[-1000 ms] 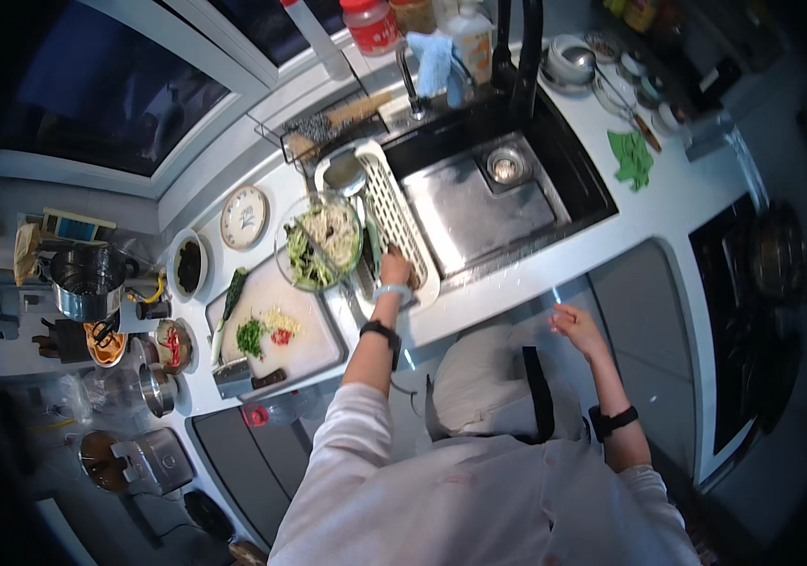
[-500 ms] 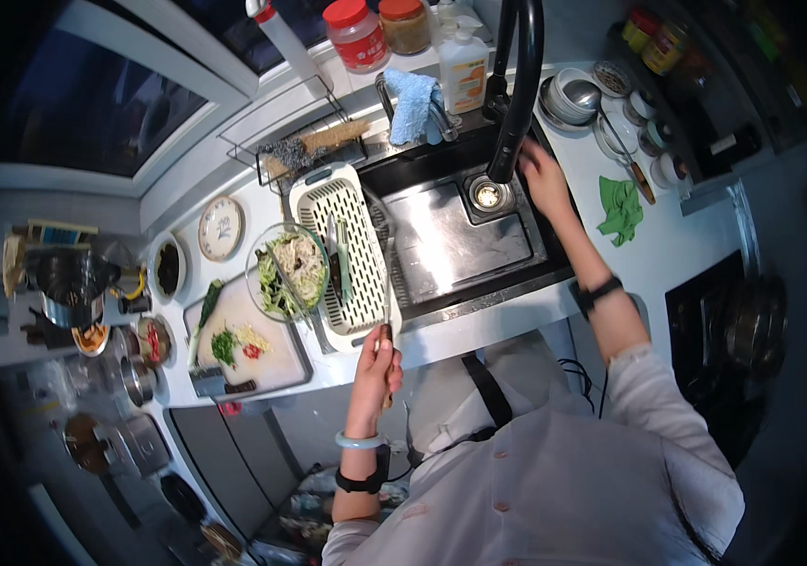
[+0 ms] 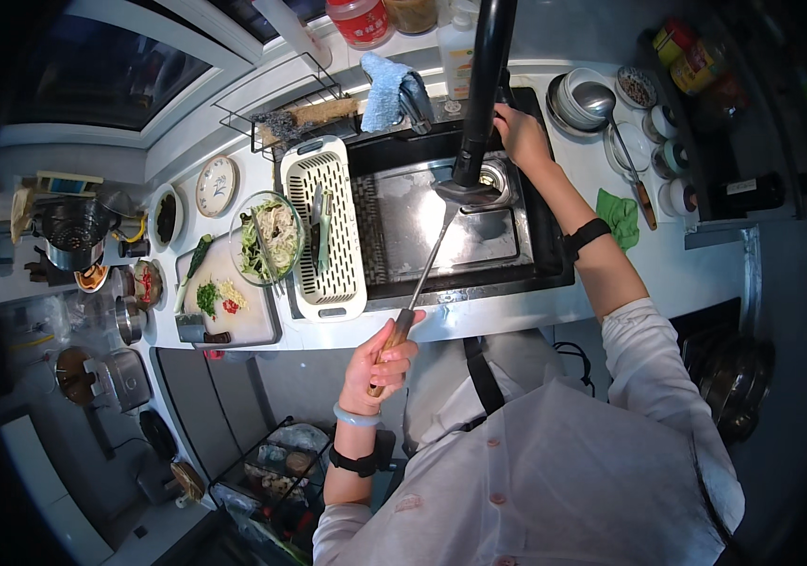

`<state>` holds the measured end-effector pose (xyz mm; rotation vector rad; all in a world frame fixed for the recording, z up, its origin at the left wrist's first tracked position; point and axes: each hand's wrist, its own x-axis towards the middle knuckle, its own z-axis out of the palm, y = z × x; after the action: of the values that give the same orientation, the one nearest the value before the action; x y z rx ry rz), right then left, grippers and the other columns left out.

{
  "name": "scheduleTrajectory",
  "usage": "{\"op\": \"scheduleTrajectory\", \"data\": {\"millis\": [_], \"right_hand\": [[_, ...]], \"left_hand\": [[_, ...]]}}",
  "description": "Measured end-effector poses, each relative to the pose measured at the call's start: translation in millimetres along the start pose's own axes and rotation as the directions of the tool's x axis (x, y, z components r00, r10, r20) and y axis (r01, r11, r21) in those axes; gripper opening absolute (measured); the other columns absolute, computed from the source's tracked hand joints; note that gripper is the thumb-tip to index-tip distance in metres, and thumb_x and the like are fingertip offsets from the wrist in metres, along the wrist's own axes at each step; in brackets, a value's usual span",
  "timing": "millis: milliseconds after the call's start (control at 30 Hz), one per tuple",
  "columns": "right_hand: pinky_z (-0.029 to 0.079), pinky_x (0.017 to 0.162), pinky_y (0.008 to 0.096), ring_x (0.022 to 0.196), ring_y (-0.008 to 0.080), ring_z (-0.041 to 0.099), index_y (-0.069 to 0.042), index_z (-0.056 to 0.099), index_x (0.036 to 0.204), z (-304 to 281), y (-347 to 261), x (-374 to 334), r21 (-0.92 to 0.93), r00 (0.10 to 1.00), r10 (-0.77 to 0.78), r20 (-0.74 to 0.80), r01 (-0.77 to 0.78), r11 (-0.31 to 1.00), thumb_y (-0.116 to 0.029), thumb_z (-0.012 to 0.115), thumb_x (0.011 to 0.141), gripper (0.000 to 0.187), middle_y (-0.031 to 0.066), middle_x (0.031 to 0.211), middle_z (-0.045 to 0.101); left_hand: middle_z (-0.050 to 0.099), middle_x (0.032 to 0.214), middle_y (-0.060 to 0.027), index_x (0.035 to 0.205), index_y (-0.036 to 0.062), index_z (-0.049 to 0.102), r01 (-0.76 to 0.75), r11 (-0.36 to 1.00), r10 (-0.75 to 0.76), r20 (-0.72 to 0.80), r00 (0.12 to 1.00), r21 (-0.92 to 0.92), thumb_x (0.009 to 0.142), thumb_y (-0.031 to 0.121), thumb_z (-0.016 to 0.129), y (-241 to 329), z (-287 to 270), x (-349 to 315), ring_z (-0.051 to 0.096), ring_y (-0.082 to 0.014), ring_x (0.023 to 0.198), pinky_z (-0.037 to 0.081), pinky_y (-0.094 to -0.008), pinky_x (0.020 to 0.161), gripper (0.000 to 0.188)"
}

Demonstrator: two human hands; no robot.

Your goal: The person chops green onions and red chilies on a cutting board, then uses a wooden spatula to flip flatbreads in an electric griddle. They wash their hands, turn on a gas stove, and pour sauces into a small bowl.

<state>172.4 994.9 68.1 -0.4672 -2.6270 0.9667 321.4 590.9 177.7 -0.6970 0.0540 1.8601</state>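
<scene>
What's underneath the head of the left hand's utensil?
Metal sink floor shows around the utensil's head, with the drain partly visible beside it; the spot directly beneath is hidden.

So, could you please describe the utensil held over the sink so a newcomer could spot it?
Find the black-rimmed sink under the tall faucet. Slanting over its front edge is a long metal utensil, head near the faucet's end. Unlike the ladle farther right, it is in the left grip.
</scene>
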Motion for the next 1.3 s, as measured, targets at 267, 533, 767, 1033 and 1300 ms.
{"op": "scheduleTrajectory", "data": {"millis": [267,533,767,1033,1300], "right_hand": [[0.051,0.09,0.0452,0.109,0.0389,0.061,-0.008,0.058,0.129,4,4,-30,0.074,0.996,0.025,-0.089,-0.018,0.997,-0.013,0.058,0.092,0.037,0.0184,0.125,0.062],[0.053,0.083,0.0397,0.091,0.0352,0.069,-0.008,0.055,0.135,1,17,-70,0.113,0.972,0.185,0.143,-0.201,0.973,-0.012,0.062,0.089,0.047,0.024,0.097,0.069],[0.054,0.086,0.0423,0.094,0.0372,0.068,-0.005,0.071,0.11,10,15,-31,0.221,0.99,0.093,0.108,-0.115,0.969,-0.018,0.064,0.089,0.025,0.0199,0.099,0.071],[0.055,0.077,0.0362,0.085,0.0316,0.071,-0.003,0.074,0.1,14,8,6,0.187,0.992,0.062,0.113,-0.082,0.979,-0.019,0.066,0.087,0.022,0.0199,0.09,0.071],[0.055,0.073,0.035,0.082,0.0297,0.072,-0.005,0.074,0.09,21,7,45,0.155,0.999,-0.005,0.04,-0.001,0.988,-0.02,0.065,0.086,0.018,0.0195,0.086,0.07]], "left_hand": [[0.051,0.077,-0.0004,0.148,0.0092,0.039,0.121,0.213,0.517,-0.217,0.828,0.969,0.103,0.027,0.049,-16,14,52,0.041,-0.005,0.051,0.033,-0.0189,0.042,0.049],[0.069,0.103,-0.0221,0.139,0.0041,0.049,0.458,-0.535,0.642,-0.011,0.767,0.71,0.094,0.023,0.061,-17,26,59,0.067,-0.0364,0.092,0.05,-0.0372,0.082,0.051],[0.069,0.094,-0.0191,0.132,0.0079,0.055,0.571,-0.655,0.673,0.039,0.739,0.495,0.091,0.022,0.061,-34,49,46,0.066,-0.0385,0.088,0.052,-0.0483,0.075,0.044],[0.068,0.091,-0.0176,0.13,0.0087,0.057,0.629,-0.656,0.726,0.122,0.676,0.418,0.091,0.019,0.062,-46,53,42,0.066,-0.037,0.083,0.052,-0.0475,0.072,0.042],[0.058,0.082,0.0002,0.142,0.0072,0.047,0.293,0.172,0.533,-0.339,0.775,0.941,0.101,0.022,0.055,3,7,57,0.043,-0.0041,0.057,0.038,-0.0209,0.046,0.045]]}}
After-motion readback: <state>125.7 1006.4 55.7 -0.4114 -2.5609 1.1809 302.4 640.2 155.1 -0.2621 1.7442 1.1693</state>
